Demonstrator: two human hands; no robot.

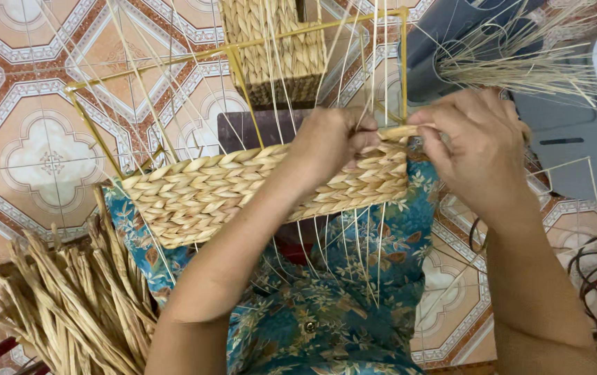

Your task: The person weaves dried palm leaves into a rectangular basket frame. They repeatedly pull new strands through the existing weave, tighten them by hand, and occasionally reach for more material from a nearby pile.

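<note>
Basket half-woven from pale tan plaited straw [243,187] lies across your lap w/ thin reed uprights fanning out; your left hand [330,142] & right hand [475,149] both pinch one straw strand [399,132] at its top right edge.

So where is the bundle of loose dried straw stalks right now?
In the head view the bundle of dried stalks lies at lower left, beside the person's floral-clad lap and just below the left end of the half-woven basket.

Home craft spot: patterned floor tiles [41,149], dried fibre bundle [69,305], half-woven basket [243,187] on lap.
</note>
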